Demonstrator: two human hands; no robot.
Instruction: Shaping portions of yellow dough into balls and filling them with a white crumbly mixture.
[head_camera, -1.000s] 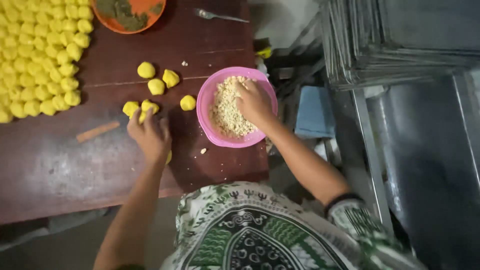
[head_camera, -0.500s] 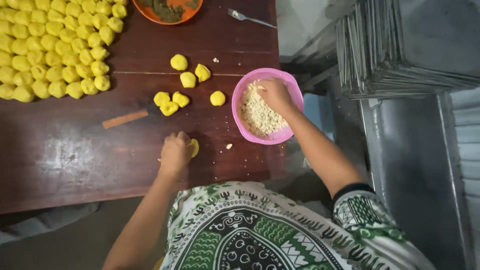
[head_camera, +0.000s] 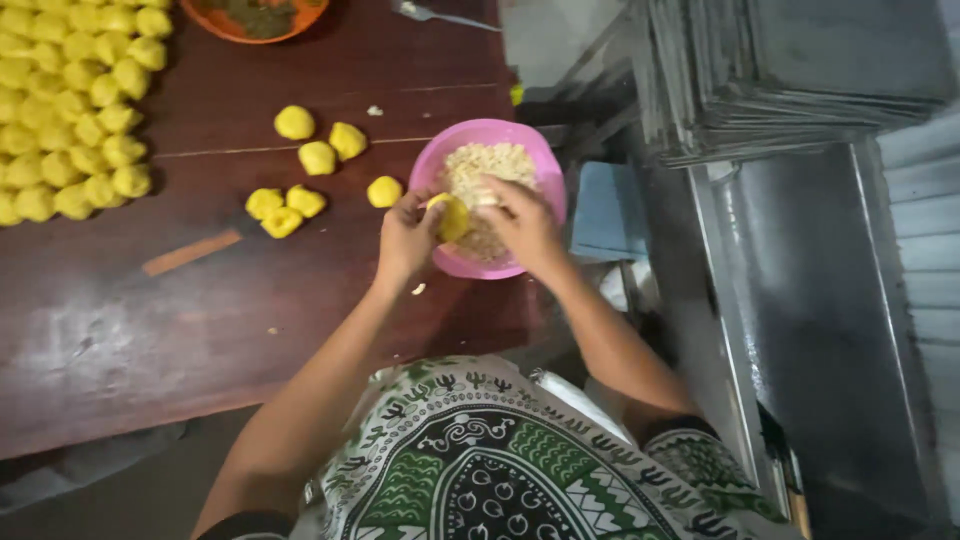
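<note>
Surface: a dark brown wooden table (head_camera: 250, 300) fills the left and middle of the view, with a seam running across it; grey floor shows at its near edge.
Far left: a packed heap of yellow dough balls (head_camera: 70, 100) lies on the table, row against row, reaching the left edge of the picture.
Far edge: an orange bowl (head_camera: 255, 20), cut off by the top of the frame, holds a dark greenish-brown mixture; to its right lies a metal spoon (head_camera: 440, 15).
Middle of table: seven loose yellow balls (head_camera: 320, 157) sit apart from the heap, three farther off and four nearer; just left of the near ones lies a thin wooden stick (head_camera: 190, 253).
Crumbs: small pale bits lie on the wood near the bowl and by the seam.
Pink bowl: the round pink plastic bowl (head_camera: 445, 150) stands at the table's right edge and holds pale, crumbly beige filling (head_camera: 485, 165).
Left hand: the left hand (head_camera: 405, 240) is cupped at the bowl's near left rim, gripping a yellow dough piece (head_camera: 452, 217) over the bowl.
Right hand: the right hand (head_camera: 525, 225) hovers over the bowl, fingertips pinched together and touching the dough piece from the right.
Right side: a light blue cloth (head_camera: 600, 210) lies beside the bowl, and beyond it a stack of grey metal trays (head_camera: 790, 70).
</note>
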